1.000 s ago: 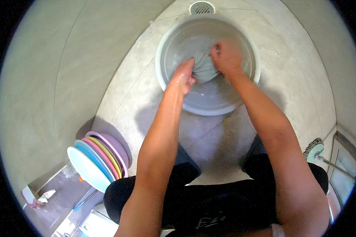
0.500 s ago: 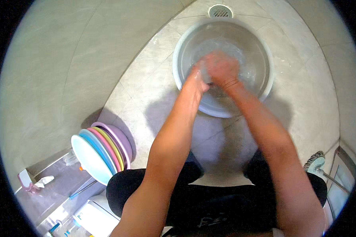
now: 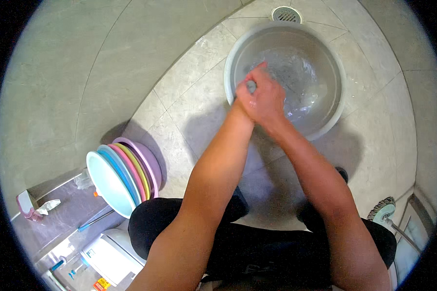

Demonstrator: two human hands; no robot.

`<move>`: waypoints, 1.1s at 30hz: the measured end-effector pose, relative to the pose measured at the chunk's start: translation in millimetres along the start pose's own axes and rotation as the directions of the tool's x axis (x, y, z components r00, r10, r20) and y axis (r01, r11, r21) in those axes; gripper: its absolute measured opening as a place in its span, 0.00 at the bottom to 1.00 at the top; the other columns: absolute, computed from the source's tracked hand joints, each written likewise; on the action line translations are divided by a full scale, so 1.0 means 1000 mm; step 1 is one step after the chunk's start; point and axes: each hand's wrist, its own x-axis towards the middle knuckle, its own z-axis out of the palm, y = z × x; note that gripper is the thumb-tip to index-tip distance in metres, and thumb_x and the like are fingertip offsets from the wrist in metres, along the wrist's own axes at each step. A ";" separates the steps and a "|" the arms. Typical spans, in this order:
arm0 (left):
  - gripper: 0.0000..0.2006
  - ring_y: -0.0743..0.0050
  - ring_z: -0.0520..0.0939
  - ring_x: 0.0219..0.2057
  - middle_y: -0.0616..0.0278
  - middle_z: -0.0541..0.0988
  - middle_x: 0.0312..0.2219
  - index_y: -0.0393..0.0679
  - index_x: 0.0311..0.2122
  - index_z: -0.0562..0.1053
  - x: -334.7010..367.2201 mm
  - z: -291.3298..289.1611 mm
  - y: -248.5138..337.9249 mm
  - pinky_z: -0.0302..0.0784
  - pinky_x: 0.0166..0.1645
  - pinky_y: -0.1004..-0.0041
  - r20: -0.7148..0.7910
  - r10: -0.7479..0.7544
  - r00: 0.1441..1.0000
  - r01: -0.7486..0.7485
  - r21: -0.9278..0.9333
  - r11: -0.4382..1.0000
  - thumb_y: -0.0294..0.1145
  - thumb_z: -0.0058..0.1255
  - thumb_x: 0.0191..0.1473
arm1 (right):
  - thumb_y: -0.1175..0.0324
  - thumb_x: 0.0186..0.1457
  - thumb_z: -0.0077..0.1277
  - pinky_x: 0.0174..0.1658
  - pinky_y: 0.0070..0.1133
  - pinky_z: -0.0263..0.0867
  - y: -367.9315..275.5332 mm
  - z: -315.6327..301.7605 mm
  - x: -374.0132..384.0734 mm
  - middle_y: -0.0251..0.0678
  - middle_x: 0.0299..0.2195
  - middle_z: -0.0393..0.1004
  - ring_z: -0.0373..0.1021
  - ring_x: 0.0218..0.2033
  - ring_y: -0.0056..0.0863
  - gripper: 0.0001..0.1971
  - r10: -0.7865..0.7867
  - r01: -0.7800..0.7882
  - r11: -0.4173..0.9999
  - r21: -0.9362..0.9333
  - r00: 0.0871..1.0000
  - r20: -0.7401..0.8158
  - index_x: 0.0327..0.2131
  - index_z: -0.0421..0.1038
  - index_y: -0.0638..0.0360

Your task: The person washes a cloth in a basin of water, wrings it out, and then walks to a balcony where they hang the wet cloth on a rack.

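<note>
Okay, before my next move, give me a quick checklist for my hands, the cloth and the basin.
1. Grey cloth in hand: ok, a small bit shows between the hands.
2. Right hand closed: ok, it looks curled around the cloth.
3. Left hand grip: cannot tell, the right hand hides much of it.
4. Large basin on the floor: ok, it stands upright.
5. Water calm: not ok, its surface is rippled.
6. Stacked basins out of the way: ok, well apart from the large basin.
</note>
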 end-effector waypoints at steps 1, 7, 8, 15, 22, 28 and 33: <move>0.22 0.66 0.77 0.40 0.58 0.76 0.38 0.45 0.47 0.71 0.006 0.025 -0.006 0.72 0.49 0.68 0.004 -0.017 1.000 0.017 -0.026 1.000 0.53 0.40 0.60 | 0.63 0.51 0.49 0.43 0.34 0.65 0.011 -0.006 -0.003 0.49 0.38 0.72 0.70 0.41 0.44 0.15 0.000 0.003 0.992 -0.126 1.000 0.025 0.42 0.72 0.59; 0.19 0.64 0.76 0.48 0.59 0.76 0.48 0.43 0.49 0.70 0.026 0.071 0.029 0.67 0.56 0.60 -0.406 -0.425 0.809 0.524 0.170 0.835 0.45 0.46 0.58 | 0.64 0.49 0.48 0.38 0.38 0.67 0.103 -0.053 0.038 0.51 0.31 0.72 0.71 0.34 0.48 0.15 -0.217 0.033 0.891 -0.453 0.907 -0.360 0.40 0.72 0.60; 0.19 0.64 0.76 0.48 0.59 0.76 0.48 0.43 0.49 0.70 0.024 0.069 0.034 0.67 0.56 0.60 -0.406 -0.426 0.809 0.525 0.170 0.834 0.45 0.46 0.58 | 0.64 0.48 0.49 0.40 0.37 0.67 0.110 -0.051 0.040 0.53 0.34 0.73 0.71 0.36 0.49 0.16 -0.183 -0.056 0.908 -0.415 0.838 -0.514 0.41 0.71 0.60; 0.28 0.67 0.72 0.47 0.58 0.72 0.43 0.41 0.50 0.66 0.020 0.060 0.037 0.65 0.55 0.68 -0.494 -0.374 0.785 0.441 0.023 0.897 0.54 0.49 0.55 | 0.65 0.47 0.51 0.49 0.30 0.65 0.001 0.029 -0.008 0.49 0.43 0.74 0.71 0.46 0.40 0.18 0.163 -0.091 0.904 0.419 0.977 -0.140 0.42 0.71 0.63; 0.24 0.65 0.75 0.47 0.51 0.74 0.45 0.37 0.50 0.68 0.039 0.078 0.023 0.70 0.52 0.64 -0.518 -0.434 0.737 0.452 -0.101 0.886 0.45 0.51 0.55 | 0.60 0.44 0.51 0.42 0.38 0.66 0.057 -0.034 0.016 0.44 0.31 0.75 0.71 0.36 0.47 0.10 -0.222 0.203 0.917 -0.343 0.975 -0.018 0.29 0.75 0.53; 0.25 0.57 0.74 0.49 0.46 0.74 0.46 0.33 0.49 0.67 0.031 0.062 0.054 0.69 0.53 0.59 -0.490 -0.181 0.853 0.451 0.516 0.729 0.40 0.56 0.50 | 0.55 0.50 0.49 0.35 0.39 0.64 0.122 -0.077 0.038 0.46 0.24 0.72 0.70 0.31 0.47 0.15 -0.073 0.008 0.951 -0.308 0.977 -0.200 0.22 0.72 0.59; 0.34 0.50 0.71 0.53 0.42 0.69 0.52 0.31 0.53 0.64 0.028 0.035 0.015 0.67 0.54 0.62 -0.401 0.250 0.881 0.410 0.912 0.017 0.46 0.58 0.47 | 0.51 0.51 0.49 0.43 0.36 0.66 0.131 -0.026 0.028 0.50 0.37 0.75 0.72 0.40 0.48 0.22 0.143 -0.245 0.919 -0.309 0.938 -0.317 0.40 0.74 0.59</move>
